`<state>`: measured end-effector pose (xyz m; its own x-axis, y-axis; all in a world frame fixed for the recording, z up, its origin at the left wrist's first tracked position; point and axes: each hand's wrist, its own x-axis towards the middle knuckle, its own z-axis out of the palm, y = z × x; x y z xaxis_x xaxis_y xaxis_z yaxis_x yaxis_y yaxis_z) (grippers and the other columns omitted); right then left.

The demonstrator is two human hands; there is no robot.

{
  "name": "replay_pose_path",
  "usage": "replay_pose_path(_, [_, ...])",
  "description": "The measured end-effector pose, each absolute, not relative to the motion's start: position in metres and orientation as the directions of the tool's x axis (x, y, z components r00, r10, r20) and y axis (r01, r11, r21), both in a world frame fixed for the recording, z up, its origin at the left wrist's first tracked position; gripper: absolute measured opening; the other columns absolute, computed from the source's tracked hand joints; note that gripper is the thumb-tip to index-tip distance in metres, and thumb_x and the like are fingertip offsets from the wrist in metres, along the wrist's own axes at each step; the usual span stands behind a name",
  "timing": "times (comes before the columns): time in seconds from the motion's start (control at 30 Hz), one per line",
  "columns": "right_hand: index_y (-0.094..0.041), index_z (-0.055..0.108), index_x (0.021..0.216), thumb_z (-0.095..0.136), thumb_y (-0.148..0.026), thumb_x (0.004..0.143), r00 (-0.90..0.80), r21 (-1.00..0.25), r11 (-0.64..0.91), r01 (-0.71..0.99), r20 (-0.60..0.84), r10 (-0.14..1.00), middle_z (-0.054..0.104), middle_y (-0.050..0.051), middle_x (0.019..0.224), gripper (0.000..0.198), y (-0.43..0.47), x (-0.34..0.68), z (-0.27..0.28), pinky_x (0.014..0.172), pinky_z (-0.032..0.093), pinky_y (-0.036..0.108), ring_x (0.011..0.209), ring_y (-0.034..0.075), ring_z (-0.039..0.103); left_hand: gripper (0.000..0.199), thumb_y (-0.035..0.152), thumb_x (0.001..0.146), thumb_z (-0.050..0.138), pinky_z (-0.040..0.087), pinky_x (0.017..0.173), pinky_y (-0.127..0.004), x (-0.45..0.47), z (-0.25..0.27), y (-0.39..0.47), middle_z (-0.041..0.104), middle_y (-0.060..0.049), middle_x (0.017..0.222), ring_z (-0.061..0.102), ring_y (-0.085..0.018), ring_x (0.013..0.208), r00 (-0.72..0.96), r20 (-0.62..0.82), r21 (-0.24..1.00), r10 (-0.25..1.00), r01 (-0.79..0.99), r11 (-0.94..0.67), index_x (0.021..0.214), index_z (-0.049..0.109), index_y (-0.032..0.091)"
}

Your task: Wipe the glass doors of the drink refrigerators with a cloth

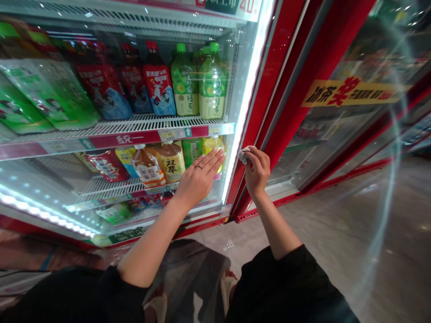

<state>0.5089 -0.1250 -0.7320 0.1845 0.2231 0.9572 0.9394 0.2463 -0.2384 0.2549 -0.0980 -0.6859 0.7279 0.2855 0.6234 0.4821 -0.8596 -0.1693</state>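
My left hand [199,176] is open, its fingers stretched out together and a ring on one of them. It lies flat, apparently against the glass in front of the lit drinks fridge, over a yellow-labelled bottle [213,143]. To its right, my right hand [257,169] pinches a crumpled white tissue or cloth [244,154] at the red door frame [251,103]. Behind the glass, near my left hand, stand a bottle with a cream label [171,163] and an orange-brown tea bottle [148,166].
Green-capped bottles [212,85] and red-labelled bottles [159,85] fill the shelf above. A second red-framed glass door with a yellow sticker strip [357,92] stands at the right. Grey tiled floor [353,233] lies below.
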Motion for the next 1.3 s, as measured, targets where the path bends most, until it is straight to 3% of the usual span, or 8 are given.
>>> replay_pose_path(0.23, [-0.031, 0.08, 0.123, 0.055, -0.026, 0.11, 0.306, -0.33, 0.254, 0.909, 0.943, 0.13, 0.079, 0.008, 0.13, 0.029, -0.106, 0.51, -0.719, 0.114, 0.06, 0.059, 0.127, 0.03, 0.072, 0.097, 0.004, 0.101, 0.047, 0.028, 0.142, -0.042, 0.26, -0.689, -0.096, 0.031, -0.008, 0.183, 0.03, -0.022, 0.172, 0.743, 0.603, -0.197, 0.29, 0.492, -0.848, 0.18, -0.007, 0.018])
replay_pose_path(0.33, [-0.031, 0.079, 0.127, 0.053, -0.028, 0.112, 0.264, -0.303, 0.286, 0.909, 0.95, 0.168, 0.078, 0.009, 0.135, 0.03, -0.104, 0.503, -0.723, 0.12, 0.057, 0.059, 0.134, 0.03, 0.068, 0.097, 0.005, 0.101, 0.048, 0.026, 0.142, -0.042, 0.266, -0.688, -0.097, 0.03, -0.008, 0.183, 0.029, -0.022, 0.172, 0.733, 0.616, -0.199, 0.289, 0.5, -0.843, 0.18, -0.006, 0.018])
replay_pose_path(0.5, [-0.029, 0.082, 0.119, 0.059, -0.03, 0.111, 0.159, -0.252, 0.299, 0.92, 0.939, 0.304, 0.081, 0.008, 0.13, 0.024, -0.124, 0.503, -0.756, 0.112, 0.063, 0.053, 0.127, 0.027, 0.072, 0.1, 0.006, 0.102, 0.049, 0.026, 0.143, -0.041, 0.275, -0.694, -0.099, 0.03, -0.007, 0.183, 0.03, -0.021, 0.172, 0.721, 0.615, -0.16, 0.318, 0.509, -0.846, 0.179, -0.013, 0.021])
replay_pose_path(0.67, [-0.031, 0.084, 0.115, 0.062, -0.03, 0.109, 0.228, -0.328, 0.28, 0.902, 0.914, 0.335, 0.081, 0.009, 0.127, 0.023, -0.135, 0.514, -0.775, 0.106, 0.063, 0.053, 0.118, 0.029, 0.073, 0.101, 0.004, 0.102, 0.047, 0.026, 0.143, -0.042, 0.275, -0.708, -0.104, 0.03, -0.006, 0.183, 0.031, -0.022, 0.171, 0.717, 0.612, -0.119, 0.334, 0.501, -0.857, 0.179, -0.015, 0.023])
replay_pose_path(0.87, [-0.033, 0.081, 0.127, 0.063, -0.029, 0.107, 0.333, -0.413, 0.305, 0.858, 0.9, 0.28, 0.076, 0.009, 0.129, 0.027, -0.126, 0.508, -0.765, 0.11, 0.061, 0.054, 0.124, 0.03, 0.071, 0.107, 0.003, 0.099, 0.048, 0.03, 0.141, -0.042, 0.258, -0.718, -0.118, 0.029, -0.004, 0.183, 0.034, -0.023, 0.17, 0.722, 0.598, -0.113, 0.347, 0.505, -0.856, 0.176, -0.022, 0.026])
replay_pose_path(1.0, [-0.033, 0.08, 0.125, 0.061, -0.029, 0.108, 0.297, -0.355, 0.273, 0.894, 0.926, 0.233, 0.077, 0.008, 0.127, 0.026, -0.122, 0.501, -0.764, 0.107, 0.063, 0.053, 0.121, 0.028, 0.073, 0.106, 0.002, 0.099, 0.049, 0.032, 0.14, -0.042, 0.245, -0.728, -0.125, 0.031, -0.005, 0.182, 0.035, -0.023, 0.169, 0.699, 0.605, -0.119, 0.381, 0.552, -0.825, 0.177, -0.021, 0.025])
replay_pose_path(1.2, [-0.03, 0.082, 0.11, 0.059, -0.028, 0.108, 0.145, -0.256, 0.284, 0.924, 0.922, 0.36, 0.081, 0.008, 0.12, 0.024, -0.129, 0.507, -0.786, 0.102, 0.065, 0.049, 0.115, 0.026, 0.073, 0.105, 0.002, 0.099, 0.048, 0.034, 0.139, -0.042, 0.236, -0.744, -0.125, 0.032, -0.006, 0.182, 0.037, -0.023, 0.169, 0.681, 0.597, -0.087, 0.423, 0.579, -0.81, 0.178, -0.017, 0.025])
replay_pose_path(1.3, [-0.028, 0.082, 0.105, 0.058, -0.025, 0.106, 0.192, -0.287, 0.256, 0.923, 0.921, 0.339, 0.08, 0.008, 0.119, 0.024, -0.133, 0.522, -0.791, 0.101, 0.065, 0.051, 0.114, 0.027, 0.073, 0.102, 0.005, 0.101, 0.049, 0.034, 0.139, -0.041, 0.229, -0.749, -0.122, 0.033, -0.006, 0.181, 0.038, -0.023, 0.168, 0.676, 0.599, -0.078, 0.429, 0.582, -0.809, 0.179, -0.014, 0.026])
